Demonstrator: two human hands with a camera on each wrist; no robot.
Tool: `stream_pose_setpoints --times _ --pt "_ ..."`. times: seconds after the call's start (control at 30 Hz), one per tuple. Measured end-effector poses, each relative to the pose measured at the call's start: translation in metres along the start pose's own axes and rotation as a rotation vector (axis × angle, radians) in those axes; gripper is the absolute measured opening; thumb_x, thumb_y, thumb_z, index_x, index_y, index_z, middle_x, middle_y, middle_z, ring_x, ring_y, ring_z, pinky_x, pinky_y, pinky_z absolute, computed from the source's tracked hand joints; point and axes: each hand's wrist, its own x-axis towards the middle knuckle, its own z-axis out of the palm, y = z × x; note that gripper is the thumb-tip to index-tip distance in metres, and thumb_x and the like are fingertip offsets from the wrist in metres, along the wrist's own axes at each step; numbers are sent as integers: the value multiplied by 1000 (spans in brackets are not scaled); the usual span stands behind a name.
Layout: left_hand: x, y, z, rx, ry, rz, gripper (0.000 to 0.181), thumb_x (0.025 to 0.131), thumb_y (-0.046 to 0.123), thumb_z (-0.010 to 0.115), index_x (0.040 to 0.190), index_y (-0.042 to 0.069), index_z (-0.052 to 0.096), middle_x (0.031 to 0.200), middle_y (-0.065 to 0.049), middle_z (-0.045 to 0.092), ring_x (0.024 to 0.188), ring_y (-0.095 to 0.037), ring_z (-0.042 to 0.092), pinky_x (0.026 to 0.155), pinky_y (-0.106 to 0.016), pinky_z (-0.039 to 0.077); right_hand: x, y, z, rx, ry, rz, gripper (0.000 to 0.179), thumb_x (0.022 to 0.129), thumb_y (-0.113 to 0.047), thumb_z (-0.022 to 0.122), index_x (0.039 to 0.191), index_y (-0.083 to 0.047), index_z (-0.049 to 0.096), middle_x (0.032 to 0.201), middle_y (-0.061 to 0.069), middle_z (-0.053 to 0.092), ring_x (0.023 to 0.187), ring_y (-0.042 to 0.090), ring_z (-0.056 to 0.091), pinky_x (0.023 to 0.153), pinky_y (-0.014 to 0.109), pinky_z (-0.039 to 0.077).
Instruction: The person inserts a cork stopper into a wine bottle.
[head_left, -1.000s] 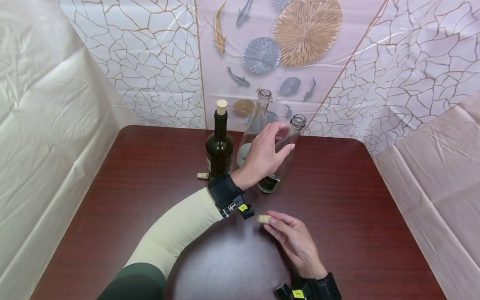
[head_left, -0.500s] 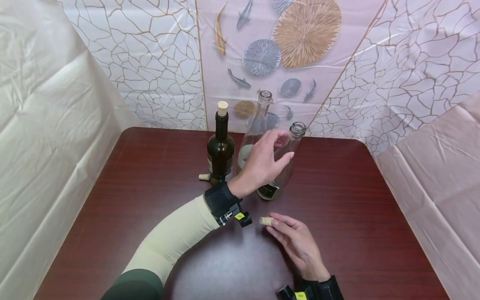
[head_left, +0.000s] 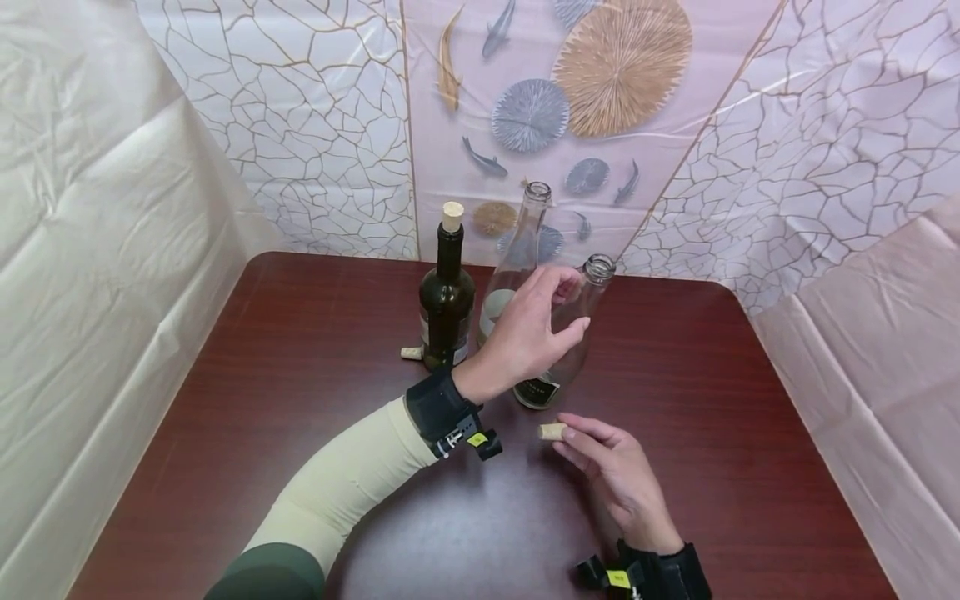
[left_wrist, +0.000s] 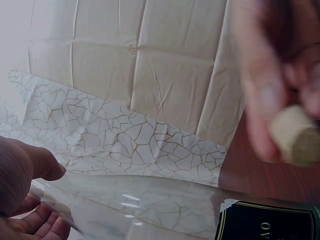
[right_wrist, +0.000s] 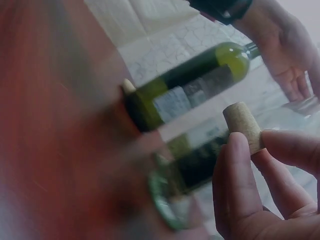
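Observation:
My left hand [head_left: 520, 333] curls around the upper part of a clear glass bottle [head_left: 567, 365] with a black label [left_wrist: 270, 222]. In the left wrist view, the thumb lies on one side of the glass and the bent fingers on the other. This bottle's mouth [head_left: 599, 267] has no cork in it. Low in front, my right hand [head_left: 618, 471] pinches a pale tapered cork [right_wrist: 242, 124] between thumb and fingertips. The cork points left, a little nearer me than the bottle's base and apart from it.
Left of my left hand stands a dark green wine bottle [head_left: 447, 300] with a cork [head_left: 452, 217] in its mouth. Another cork [head_left: 411, 353] lies beside its base. A second clear bottle [head_left: 528, 242] stands behind my left hand. Patterned cloth [head_left: 322, 150] hangs behind the table [head_left: 712, 400].
The clear bottle in my left hand has come a little toward me. My right hand has shifted slightly right, carrying its cork.

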Motion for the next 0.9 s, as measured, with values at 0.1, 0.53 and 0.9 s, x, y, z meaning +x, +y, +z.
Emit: stream_pose_setpoints --times 0.1,0.53,0.9 --pt "0 -1 -1 -5 -3 -5 44 86 19 71 124 6 52 115 -6 59 105 -14 56 90 -19 46 2 -18 -3 -140 34 -61 35 85 -12 74 117 1 70 110 1 75 91 15 72 88 35 57" --pt "-4 -2 -3 -13 -63 -52 46 86 21 72 126 8 52 119 -4 57 108 -13 58 94 -17 45 10 -82 0 -833 76 -407 35 88 -29 73 116 -8 73 103 3 76 87 14 71 68 21 58" --pt "-2 -4 -5 7 -52 -53 47 86 22 72 126 8 52 120 -4 57 108 -13 56 94 -17 43 14 -114 8 -1109 49 -601 23 88 -22 73 108 -11 76 105 5 75 88 -5 65 68 11 52"
